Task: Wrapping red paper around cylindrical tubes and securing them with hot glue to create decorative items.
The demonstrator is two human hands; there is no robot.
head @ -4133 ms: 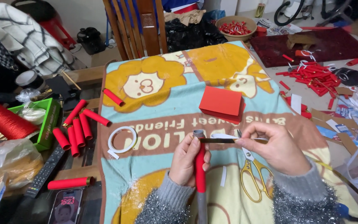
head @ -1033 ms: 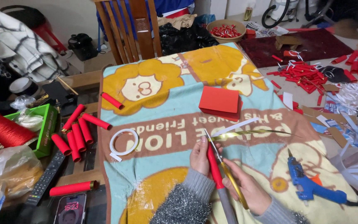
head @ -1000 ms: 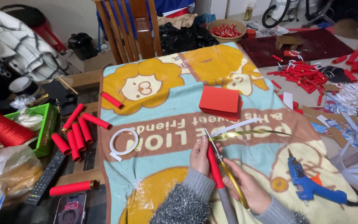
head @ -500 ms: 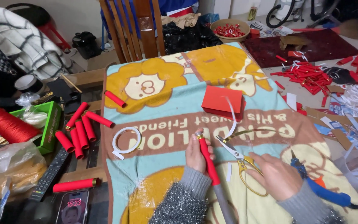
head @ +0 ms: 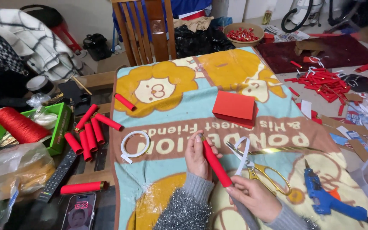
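My left hand [head: 196,156] grips the upper part of a long red paper tube [head: 215,163] that slants down to the right over a cartoon blanket [head: 171,91]. At the tube's lower end, my right hand [head: 254,197] holds it where it turns grey. Gold-handled scissors [head: 258,170] lie on the blanket just right of the tube, with a white strip [head: 243,155] curling over their blades and a gold strip [head: 284,149] beyond them.
A ring of white tape [head: 134,144] lies left of my hands. A stack of red paper [head: 234,108] sits above them. A blue glue gun [head: 326,198] lies at right. Several red tubes [head: 89,132], a remote [head: 58,175], a phone [head: 78,211] and a green box [head: 60,127] crowd the left side.
My right hand let go of the scissors, which now lie on the blanket, and came back to grip the tube's lower end. The white strip dropped over the scissor blades.
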